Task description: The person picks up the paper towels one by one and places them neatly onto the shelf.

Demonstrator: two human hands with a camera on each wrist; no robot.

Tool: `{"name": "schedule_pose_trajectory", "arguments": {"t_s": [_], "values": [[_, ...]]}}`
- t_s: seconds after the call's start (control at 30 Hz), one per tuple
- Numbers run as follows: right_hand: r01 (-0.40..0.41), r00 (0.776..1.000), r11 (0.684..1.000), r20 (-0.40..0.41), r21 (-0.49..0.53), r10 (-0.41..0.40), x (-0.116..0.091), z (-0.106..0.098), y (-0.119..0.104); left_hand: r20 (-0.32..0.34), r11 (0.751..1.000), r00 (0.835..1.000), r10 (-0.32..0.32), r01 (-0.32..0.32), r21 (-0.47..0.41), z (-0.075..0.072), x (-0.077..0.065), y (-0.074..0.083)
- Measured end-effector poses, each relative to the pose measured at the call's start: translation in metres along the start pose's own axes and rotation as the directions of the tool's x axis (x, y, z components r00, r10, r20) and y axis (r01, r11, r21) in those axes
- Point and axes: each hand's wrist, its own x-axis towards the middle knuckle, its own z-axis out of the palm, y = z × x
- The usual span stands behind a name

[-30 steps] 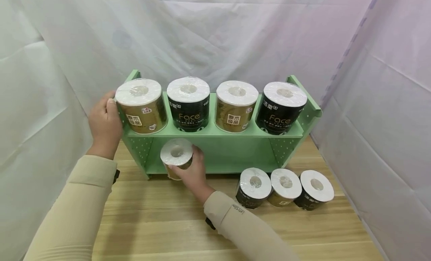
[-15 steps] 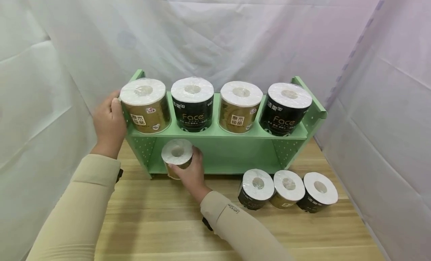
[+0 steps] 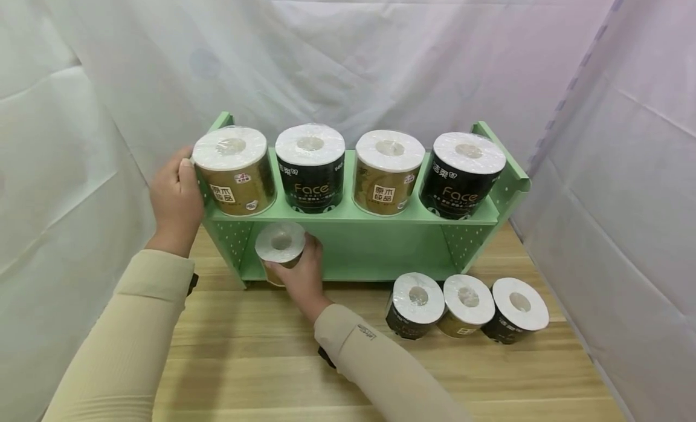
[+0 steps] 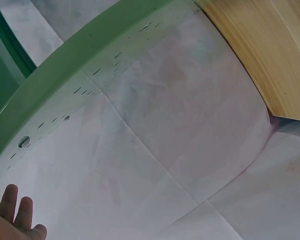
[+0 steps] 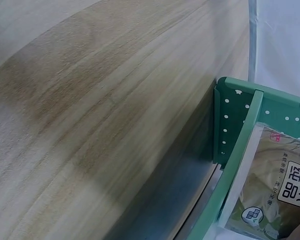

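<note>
From where I stand, the head view has the right hand [image 3: 303, 278] at about eight o'clock of the middle, thumb and fingers curled round a gold-wrapped paper roll [image 3: 265, 248], its ringed white end up under clear film, at the front of the green shelf's [image 3: 380, 253] lower level. The left hand [image 3: 176, 195] is at the shelf's nine o'clock end; I can't tell whether it grips the panel. Four more rolls [image 3: 310, 183], gold and black by turns, line the upper level; three others [image 3: 467, 316] stand towards four o'clock on a pale wood-grain table [image 3: 261, 364]. White cloth [image 3: 380, 59] hangs round it all. The left wrist view shows loosely extended fingers at eight o'clock, wood at two. In the right wrist view the roll's boxed label sits at four o'clock, beside dotted green panelling.
</note>
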Motion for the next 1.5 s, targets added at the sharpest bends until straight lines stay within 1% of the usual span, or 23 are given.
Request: {"name": "schedule_pose_trajectory", "arguments": {"t_s": [0.33,0.4,0.57,0.8,1.0,1.23,1.33,1.5], "values": [[-0.006,0.999,1.000,-0.048,-0.020,0.005,0.001,0.012,-0.005,-0.008,1.000,1.000,0.005,-0.005,0.004,0.000,-0.001,-0.001],[-0.010,0.999,1.000,-0.052,-0.028,0.009,0.001,0.014,-0.007,-0.005,1.000,1.000,-0.006,0.006,0.001,0.000,-0.001,-0.001],[-0.031,0.999,0.999,-0.036,-0.033,0.029,-0.001,0.018,-0.013,-0.010,1.000,0.999,-0.031,0.031,0.002,-0.003,-0.001,-0.003],[-0.018,1.000,0.998,-0.011,-0.058,0.017,-0.001,0.023,-0.015,-0.017,1.000,1.000,-0.027,0.027,0.003,-0.003,-0.001,-0.003],[-0.020,1.000,0.996,0.003,-0.088,0.020,-0.002,0.027,-0.017,-0.013,1.000,1.000,-0.020,0.020,-0.019,-0.002,0.000,-0.002],[-0.042,0.999,0.997,0.025,-0.061,0.043,-0.002,0.028,-0.020,-0.007,1.000,1.000,-0.006,0.006,-0.020,0.000,0.000,-0.002],[-0.045,0.999,0.998,0.025,-0.042,0.046,-0.002,0.030,-0.021,-0.008,1.000,1.000,0.002,-0.002,-0.018,0.000,0.000,-0.002],[-0.066,0.998,0.998,0.014,-0.013,0.067,-0.001,0.035,-0.022,0.004,1.000,1.000,-0.003,0.003,-0.014,0.000,0.000,-0.003]]}}
